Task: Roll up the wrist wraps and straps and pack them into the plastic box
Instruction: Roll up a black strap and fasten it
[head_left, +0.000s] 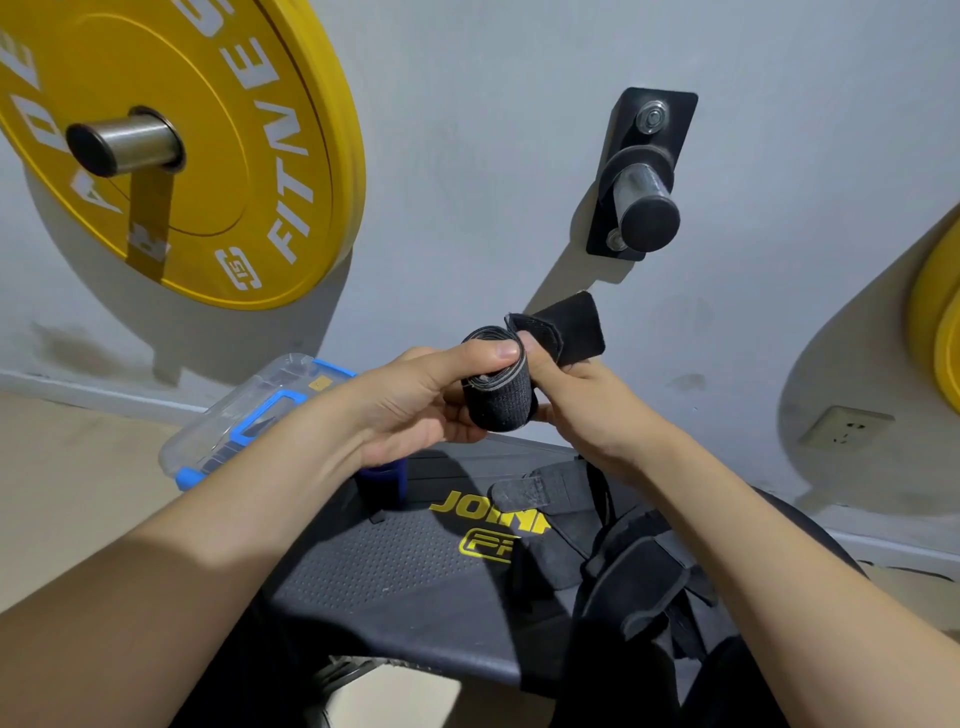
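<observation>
Both hands hold a black wrist wrap in the air above the bench. It is mostly rolled into a thick coil, and its loose end flap sticks up to the right. My left hand grips the coil with the thumb on top. My right hand pinches the loose flap at the coil's right side. A clear plastic box with blue latches sits at the left behind my left forearm. Unrolled black wraps and straps lie in a heap on the bench under my right arm.
A dark bench pad with yellow lettering lies below my hands. A blue rolled item stands on it near the box. A yellow weight plate hangs on the wall at the upper left, and a bare metal peg sticks out at the upper right.
</observation>
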